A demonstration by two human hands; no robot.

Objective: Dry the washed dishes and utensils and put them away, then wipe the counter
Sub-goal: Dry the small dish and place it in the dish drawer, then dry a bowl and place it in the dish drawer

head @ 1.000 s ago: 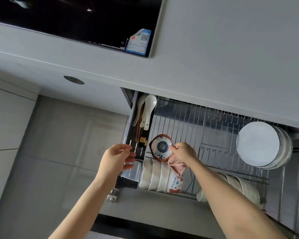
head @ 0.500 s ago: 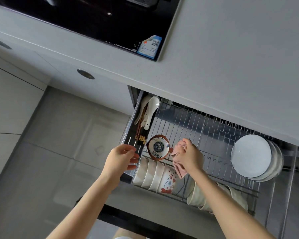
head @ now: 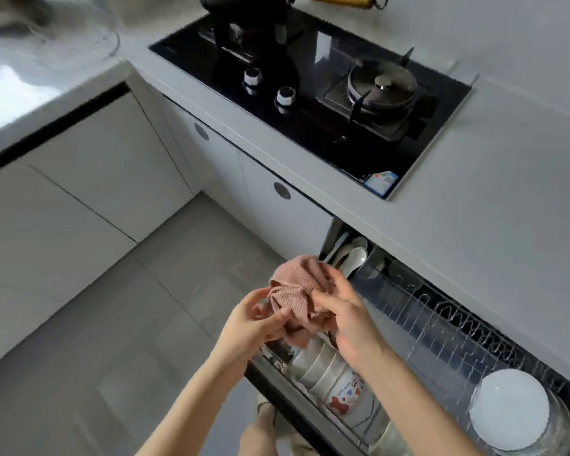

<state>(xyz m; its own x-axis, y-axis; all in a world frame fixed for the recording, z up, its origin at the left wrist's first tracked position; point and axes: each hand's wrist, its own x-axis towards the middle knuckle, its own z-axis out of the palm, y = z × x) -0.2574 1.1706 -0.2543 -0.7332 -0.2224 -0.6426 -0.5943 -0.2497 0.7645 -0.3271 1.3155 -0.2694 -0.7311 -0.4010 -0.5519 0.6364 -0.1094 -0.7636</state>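
Pink cloth [head: 298,287], bunched at lower centre, is gripped by left hand [head: 250,322] and right hand [head: 348,319] together above the open drawer [head: 441,327]; a dangling fold could snag the racked bowls [head: 323,366].

Black gas hob [head: 310,126] (dark pot [head: 241,8] atop)

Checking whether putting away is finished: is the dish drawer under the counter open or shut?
Open. The dish drawer is pulled out from under the counter, with its wire rack, stacked bowls and white plates exposed.

Heart-patterned bowl [head: 343,394] lettering seems to read "LOVE BEAR"
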